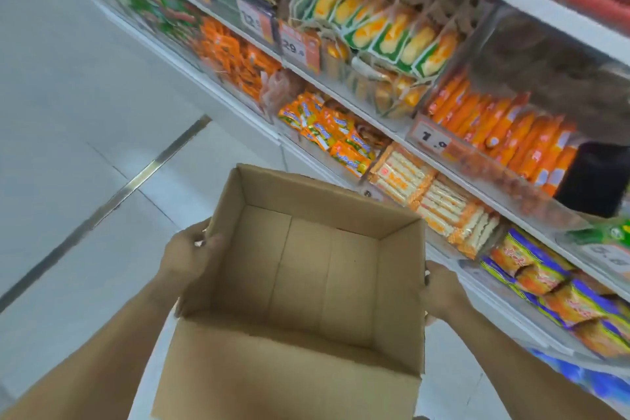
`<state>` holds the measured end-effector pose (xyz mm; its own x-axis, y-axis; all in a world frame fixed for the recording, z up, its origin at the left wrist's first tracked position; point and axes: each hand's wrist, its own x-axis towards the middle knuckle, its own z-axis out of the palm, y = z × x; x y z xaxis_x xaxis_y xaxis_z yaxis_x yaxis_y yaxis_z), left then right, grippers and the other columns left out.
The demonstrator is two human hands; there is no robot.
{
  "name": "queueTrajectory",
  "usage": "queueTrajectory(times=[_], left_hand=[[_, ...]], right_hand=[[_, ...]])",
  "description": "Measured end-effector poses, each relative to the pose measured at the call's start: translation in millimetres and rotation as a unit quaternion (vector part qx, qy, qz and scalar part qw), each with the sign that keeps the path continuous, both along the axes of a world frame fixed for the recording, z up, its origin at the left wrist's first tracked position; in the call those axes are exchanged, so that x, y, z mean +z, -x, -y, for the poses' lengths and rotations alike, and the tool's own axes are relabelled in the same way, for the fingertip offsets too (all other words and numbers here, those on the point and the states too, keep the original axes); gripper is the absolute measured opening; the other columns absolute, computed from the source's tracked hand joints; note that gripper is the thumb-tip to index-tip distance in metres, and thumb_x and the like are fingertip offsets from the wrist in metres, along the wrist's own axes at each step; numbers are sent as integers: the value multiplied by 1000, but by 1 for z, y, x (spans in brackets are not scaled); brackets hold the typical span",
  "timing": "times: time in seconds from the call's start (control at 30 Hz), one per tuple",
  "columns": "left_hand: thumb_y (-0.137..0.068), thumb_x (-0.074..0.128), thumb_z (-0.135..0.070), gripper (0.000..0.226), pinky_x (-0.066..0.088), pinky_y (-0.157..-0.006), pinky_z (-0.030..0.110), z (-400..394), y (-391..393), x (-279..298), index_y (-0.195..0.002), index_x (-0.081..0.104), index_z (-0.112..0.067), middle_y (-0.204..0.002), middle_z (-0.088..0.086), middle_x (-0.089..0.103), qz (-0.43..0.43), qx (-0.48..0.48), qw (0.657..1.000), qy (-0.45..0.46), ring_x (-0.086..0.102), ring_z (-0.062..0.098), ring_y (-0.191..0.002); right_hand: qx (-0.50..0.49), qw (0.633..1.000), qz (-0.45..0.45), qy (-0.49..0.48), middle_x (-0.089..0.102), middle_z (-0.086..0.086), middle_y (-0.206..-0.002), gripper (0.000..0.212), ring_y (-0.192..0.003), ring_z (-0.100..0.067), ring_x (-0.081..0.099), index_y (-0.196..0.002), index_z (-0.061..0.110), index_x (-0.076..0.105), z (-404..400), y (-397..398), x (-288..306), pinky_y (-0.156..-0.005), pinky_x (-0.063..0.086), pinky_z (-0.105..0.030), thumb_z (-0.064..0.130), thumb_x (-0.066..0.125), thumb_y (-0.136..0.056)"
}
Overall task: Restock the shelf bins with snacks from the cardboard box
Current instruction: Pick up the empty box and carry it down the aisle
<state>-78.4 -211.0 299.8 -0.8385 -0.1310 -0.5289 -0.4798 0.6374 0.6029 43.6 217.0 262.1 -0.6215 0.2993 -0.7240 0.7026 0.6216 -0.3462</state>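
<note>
While both arms reached forward, cardboard box (pixel 300 283) sat between them, held up over floor, open top, nothing inside. Left hand (pixel 189 252) gripped left wall, thumb hooked over rim. Right hand (pixel 443 293) pressed right wall, fingers hidden, grip hard to call. Beyond, shelf bins (pixel 494 181) packed with orange snack packs (pixel 504 133), kinda blurry.
</note>
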Motion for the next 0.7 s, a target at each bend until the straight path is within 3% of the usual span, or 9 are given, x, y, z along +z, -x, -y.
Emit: queueTrajectory(times=[0.1,0.2,0.37,0.53,0.7], left_hand=[[-88,73,-33,29,53,-93,33,47,-2,43,-116,73,-38,-101,-26,73,-5,32,998,-53,67,3,-102],[-89,74,-34,27,50,-85,22,83,-6,71,-117,74,-34,-98,-31,71,-33,75,994,-67,64,-6,-100],[-91,72,-27,26,49,-80,17,127,-10,104,-116,75,-27,-109,-16,74,-70,188,973,-110,66,1,-102],[-91,72,-23,27,54,-85,27,193,1,130,-117,74,-27,-111,-13,74,-74,304,936,-162,70,12,-103],[-89,74,-21,25,54,-79,26,290,57,160,-113,75,-28,-103,-13,76,-84,378,903,-186,72,11,-97]], right_hand=[[52,998,-2,25,73,-3,-64,10,-51,-21,70,-103,13,64,18,34,37,-48,54,-31,19,60,-95],[94,994,-5,61,75,-4,-70,14,-57,-23,73,-107,16,64,44,76,67,-60,61,-41,24,66,-95],[113,984,-21,136,77,-9,-84,26,-63,-33,74,-115,25,63,97,155,111,-59,61,-50,34,72,-92],[112,972,-22,203,76,-14,-98,24,-77,-37,75,-113,19,70,173,252,151,-64,60,-60,30,73,-92],[163,961,-11,222,76,-16,-98,25,-65,-28,72,-117,15,68,289,370,186,-66,61,-57,27,69,-94]])
